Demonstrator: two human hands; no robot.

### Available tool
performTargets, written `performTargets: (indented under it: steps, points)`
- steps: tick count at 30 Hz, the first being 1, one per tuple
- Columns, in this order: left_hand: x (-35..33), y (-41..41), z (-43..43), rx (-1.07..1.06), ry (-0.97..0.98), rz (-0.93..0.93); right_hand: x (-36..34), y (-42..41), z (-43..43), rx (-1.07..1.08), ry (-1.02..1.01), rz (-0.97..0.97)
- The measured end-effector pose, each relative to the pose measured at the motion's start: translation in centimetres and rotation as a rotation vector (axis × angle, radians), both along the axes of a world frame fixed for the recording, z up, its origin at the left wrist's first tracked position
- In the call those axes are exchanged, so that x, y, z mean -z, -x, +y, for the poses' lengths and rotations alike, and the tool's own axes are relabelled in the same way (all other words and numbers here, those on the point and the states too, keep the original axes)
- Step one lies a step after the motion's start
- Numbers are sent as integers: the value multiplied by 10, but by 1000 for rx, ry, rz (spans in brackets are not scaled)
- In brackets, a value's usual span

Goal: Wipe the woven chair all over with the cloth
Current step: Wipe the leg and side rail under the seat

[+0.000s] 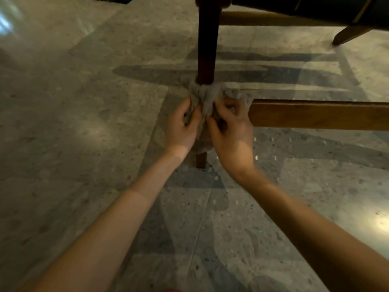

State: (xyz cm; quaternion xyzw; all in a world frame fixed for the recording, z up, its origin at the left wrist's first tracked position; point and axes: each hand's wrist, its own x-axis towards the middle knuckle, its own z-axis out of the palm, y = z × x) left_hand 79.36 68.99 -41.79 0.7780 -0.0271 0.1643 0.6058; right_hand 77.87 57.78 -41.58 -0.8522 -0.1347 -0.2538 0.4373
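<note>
floor (84,123) speckled stone, all around | woven chair (305,9) far right, dark seat | chair leg (207,49) upright at centre, rail (315,114) going right | cloth (203,98) wrapped round the leg, low | left hand (182,127), right hand (231,131) near side, each grip clamped on cloth

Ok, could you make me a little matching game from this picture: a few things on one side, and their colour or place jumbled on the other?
1 cloth
2 chair leg
3 rail
4 floor

A speckled grey
B dark reddish brown, upright
C fluffy, wrapped round the leg
D lighter brown, running off right

Pairs: 1-C, 2-B, 3-D, 4-A
</note>
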Motion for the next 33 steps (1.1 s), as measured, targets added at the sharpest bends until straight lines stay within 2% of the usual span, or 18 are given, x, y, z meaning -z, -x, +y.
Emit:
performTargets:
  steps: [3, 7, 9, 12, 14, 17, 19, 21, 24, 26, 30, 33]
  points:
    - [41, 18, 3, 2, -9, 125, 39, 18, 0, -21, 54, 79]
    - [80, 44, 6, 11, -41, 342, 80, 37, -6, -127, 76, 528]
    - [89, 52, 6, 2, -42, 349, 83, 41, -10, -130, 117, 581]
    - [81, 60, -4, -151, 29, 278, 65, 46, -13, -63, 14, 472]
    - [65, 63, -16, -259, 24, 98, 46, 49, -17, 1, -55, 321]
    - [35, 58, -39, -273, -39, -206, 14, 49, -31, 100, -39, 66]
    - [15, 47, -48, -237, -193, -252, -4, 42, -41, 143, 10, -6]
    - [-1, 37, -53, -198, -420, -218, -18, 29, -49, 111, 104, 58]
    - [-4, 28, -56, -229, -1065, -223, -24, 5, -56, 63, 515, 179]
    - [-1, 23, -59, -226, -1360, -178, -24, -6, -58, 64, 647, 231]
    - [-15, 14, -60, -160, -1526, 84, -25, -18, -60, 66, 718, 300]
    - [-17, 4, -83, -244, -1620, 10, -24, -22, -70, 84, 796, 337]
